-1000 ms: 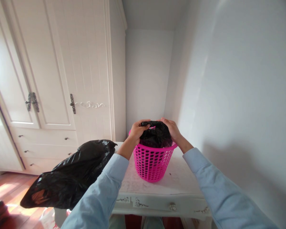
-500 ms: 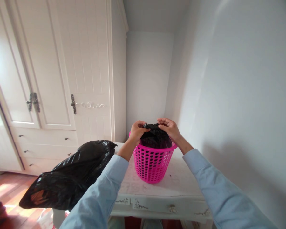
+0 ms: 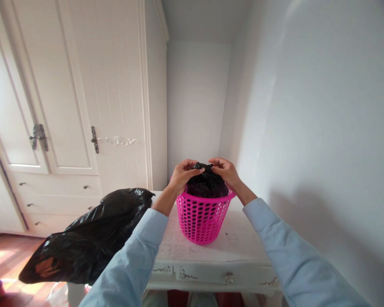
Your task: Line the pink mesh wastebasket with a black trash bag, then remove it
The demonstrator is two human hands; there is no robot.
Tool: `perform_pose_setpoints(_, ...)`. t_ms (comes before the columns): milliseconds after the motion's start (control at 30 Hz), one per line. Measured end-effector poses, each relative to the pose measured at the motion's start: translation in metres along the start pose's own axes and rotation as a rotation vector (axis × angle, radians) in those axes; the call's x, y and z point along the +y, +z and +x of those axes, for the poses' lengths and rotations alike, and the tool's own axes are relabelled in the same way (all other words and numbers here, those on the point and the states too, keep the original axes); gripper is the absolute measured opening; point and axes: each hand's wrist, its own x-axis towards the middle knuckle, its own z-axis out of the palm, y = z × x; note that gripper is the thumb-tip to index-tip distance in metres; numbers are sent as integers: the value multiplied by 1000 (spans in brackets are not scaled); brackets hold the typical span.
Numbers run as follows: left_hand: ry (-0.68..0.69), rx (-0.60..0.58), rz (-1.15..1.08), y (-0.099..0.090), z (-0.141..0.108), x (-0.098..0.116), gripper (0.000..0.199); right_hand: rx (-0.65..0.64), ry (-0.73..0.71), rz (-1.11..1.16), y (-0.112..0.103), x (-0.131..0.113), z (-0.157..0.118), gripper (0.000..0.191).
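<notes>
A bright pink perforated plastic basket (image 3: 204, 219) stands upright on a white table (image 3: 243, 243). Inside it sits a black plastic bag (image 3: 208, 183), its gathered top rising to about the far rim. My left hand (image 3: 183, 174) pinches the bag's edge between thumb and fingers. From the other side, my right hand (image 3: 224, 171) grips the same bag with thumb and fingers. Both hands are over the basket's far rim, a small gap apart. The basket's lower contents show only as dark patches through the holes.
A large black plastic bag (image 3: 92, 234) lies over the table's left end and hangs past its edge. Behind it stands a cream wardrobe (image 3: 121, 94) with dark handles. A pale wall (image 3: 326, 106) closes off the right side. A drawer knob (image 3: 229, 278) sticks out in front.
Both hands have come slightly closer together, gathering the bag's top between them. The whole view has shifted a little, and the basket stays in place on the table.
</notes>
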Motion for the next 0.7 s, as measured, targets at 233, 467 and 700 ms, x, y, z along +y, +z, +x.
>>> perform_pose_setpoints(233,73,77,-53,-2,4,-1,42,73,4,25,1,1,2,36)
perform_pose_setpoints(467,98,264,-91,-8,14,-8,30,234,-23,16,0,2,5,43)
perform_pose_setpoints(700,97,458,-120,-10,18,-9,22,409,-12,41,-10,14,14,45)
